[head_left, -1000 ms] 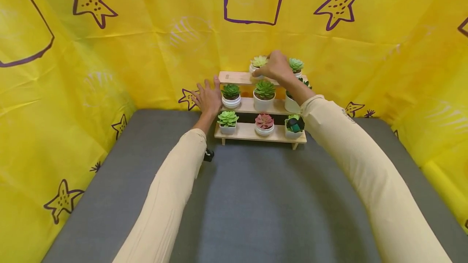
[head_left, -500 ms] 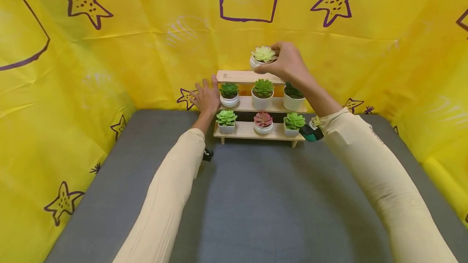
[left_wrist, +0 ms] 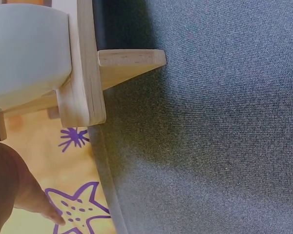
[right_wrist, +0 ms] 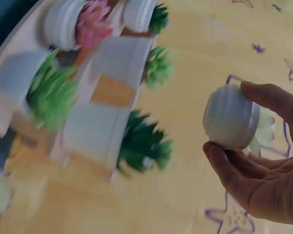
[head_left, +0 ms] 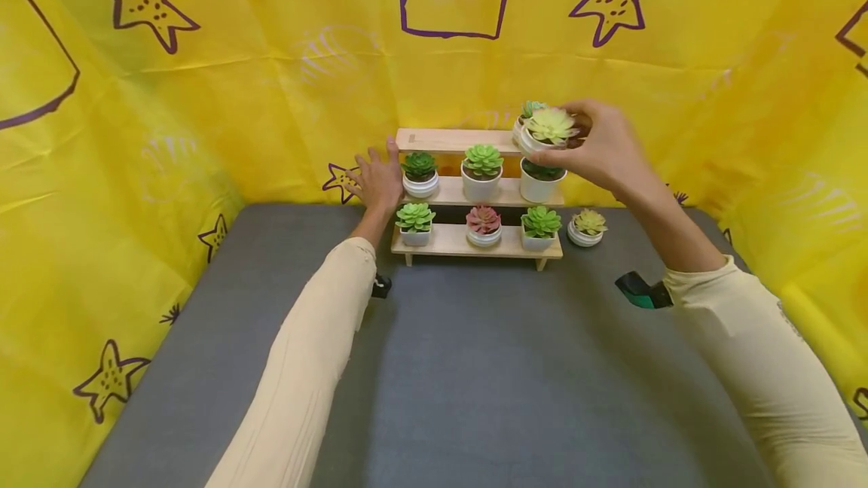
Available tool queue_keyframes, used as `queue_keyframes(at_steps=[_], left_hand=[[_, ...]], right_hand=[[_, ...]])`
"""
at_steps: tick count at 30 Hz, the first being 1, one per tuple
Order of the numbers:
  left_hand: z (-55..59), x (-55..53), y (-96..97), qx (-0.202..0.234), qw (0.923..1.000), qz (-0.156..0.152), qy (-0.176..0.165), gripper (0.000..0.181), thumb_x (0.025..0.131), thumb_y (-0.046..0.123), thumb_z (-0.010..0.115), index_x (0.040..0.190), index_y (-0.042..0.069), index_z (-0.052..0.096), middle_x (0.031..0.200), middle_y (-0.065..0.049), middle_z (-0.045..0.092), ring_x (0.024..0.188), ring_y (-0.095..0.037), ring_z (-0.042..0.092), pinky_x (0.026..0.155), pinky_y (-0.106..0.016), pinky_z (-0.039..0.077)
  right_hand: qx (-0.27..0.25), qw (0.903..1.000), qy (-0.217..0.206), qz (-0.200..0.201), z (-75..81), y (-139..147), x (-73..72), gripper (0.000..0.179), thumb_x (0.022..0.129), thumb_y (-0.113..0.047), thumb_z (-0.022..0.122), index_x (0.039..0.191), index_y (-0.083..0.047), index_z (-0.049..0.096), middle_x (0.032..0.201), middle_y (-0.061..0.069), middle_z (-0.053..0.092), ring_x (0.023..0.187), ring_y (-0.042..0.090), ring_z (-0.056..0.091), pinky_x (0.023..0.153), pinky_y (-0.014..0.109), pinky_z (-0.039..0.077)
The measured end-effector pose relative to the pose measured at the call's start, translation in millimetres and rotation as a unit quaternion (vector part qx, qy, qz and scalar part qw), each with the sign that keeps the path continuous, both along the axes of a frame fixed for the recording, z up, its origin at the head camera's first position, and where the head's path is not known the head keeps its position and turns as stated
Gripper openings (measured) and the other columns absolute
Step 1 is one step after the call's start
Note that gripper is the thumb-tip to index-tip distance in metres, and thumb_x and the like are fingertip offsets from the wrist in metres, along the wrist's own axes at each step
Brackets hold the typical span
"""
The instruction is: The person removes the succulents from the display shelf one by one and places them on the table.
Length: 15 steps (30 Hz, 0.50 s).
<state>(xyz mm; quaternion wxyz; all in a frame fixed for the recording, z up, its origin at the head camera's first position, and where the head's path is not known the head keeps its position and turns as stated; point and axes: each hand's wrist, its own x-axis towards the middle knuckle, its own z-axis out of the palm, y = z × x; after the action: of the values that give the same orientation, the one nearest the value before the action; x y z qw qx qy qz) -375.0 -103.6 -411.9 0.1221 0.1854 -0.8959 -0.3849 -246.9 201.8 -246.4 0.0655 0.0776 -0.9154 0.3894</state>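
Note:
My right hand point(head_left: 603, 145) holds a pale yellow-green potted succulent point(head_left: 551, 125) in front of the right end of the stand's top tier. In the right wrist view, thumb and fingers pinch its ribbed white pot point(right_wrist: 229, 117) from two sides. Behind it, a mint-green succulent point(head_left: 531, 108) on the top tier is partly hidden. My left hand point(head_left: 381, 181), fingers spread, is right at the left end of the three-tier wooden stand point(head_left: 454, 140). The left wrist view catches part of that hand point(left_wrist: 14, 185) below the stand's end.
Green succulents such as the middle one point(head_left: 482, 163) fill the middle tier. On the bottom tier, a red succulent point(head_left: 484, 223) sits between two light green ones. Another yellowish potted succulent point(head_left: 587, 226) stands on the grey table point(head_left: 461, 367), right of the stand. A yellow curtain point(head_left: 271, 96) hangs behind.
My right hand has lifted the pale succulent off the middle of the top tier and carried it right and forward. The left hand has stayed at the stand's left end.

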Motion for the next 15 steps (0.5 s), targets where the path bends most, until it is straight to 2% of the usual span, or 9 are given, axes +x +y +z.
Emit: queue_keyframes(at_steps=[3,7,9,15], left_hand=[[-1.6,0.3,0.4,-0.001,1.0000,0.000,-0.005,0.095,0.099,0.080,0.007,0.166,0.016,0.027,0.176,-0.018,0.015,0.161,-0.054,0.004,0.129,-0.068,0.001],[-2.7,0.2,1.2,-0.004,1.0000,-0.001,-0.006,0.097,0.098,0.080,0.006,0.166,0.014,0.028,0.176,-0.018,0.016,0.161,-0.054,0.006,0.129,-0.068,0.002],[-2.6,0.3,1.7,-0.003,1.0000,-0.005,-0.006,0.099,0.098,0.080,0.006,0.166,0.013,0.028,0.176,-0.019,0.016,0.160,-0.055,0.006,0.129,-0.068,0.002],[-1.7,0.1,1.5,-0.003,1.0000,-0.004,-0.006,0.099,0.098,0.080,0.006,0.166,0.013,0.027,0.176,-0.018,0.015,0.161,-0.054,0.005,0.130,-0.068,0.001]], right_hand=[[0.004,0.9999,0.000,-0.016,-9.4,18.7,7.0,0.080,0.083,-0.034,0.088,0.147,0.000,0.054,0.140,0.024,0.062,0.116,0.030,0.064,0.074,0.007,0.043],[-0.002,0.9992,0.004,-0.040,-21.2,42.8,16.8,0.076,0.084,-0.034,0.089,0.144,-0.002,0.055,0.131,0.019,0.064,0.094,0.002,0.062,0.070,0.006,0.047],[-0.008,0.9987,0.002,-0.050,-26.2,55.0,20.4,0.078,0.084,-0.034,0.089,0.146,-0.002,0.054,0.129,0.018,0.063,0.086,-0.006,0.059,0.067,0.008,0.050],[0.028,0.9959,-0.005,-0.086,-41.8,87.0,23.1,0.084,0.085,-0.039,0.087,0.148,0.002,0.051,0.132,0.022,0.061,0.083,-0.008,0.050,0.065,0.005,0.043]])
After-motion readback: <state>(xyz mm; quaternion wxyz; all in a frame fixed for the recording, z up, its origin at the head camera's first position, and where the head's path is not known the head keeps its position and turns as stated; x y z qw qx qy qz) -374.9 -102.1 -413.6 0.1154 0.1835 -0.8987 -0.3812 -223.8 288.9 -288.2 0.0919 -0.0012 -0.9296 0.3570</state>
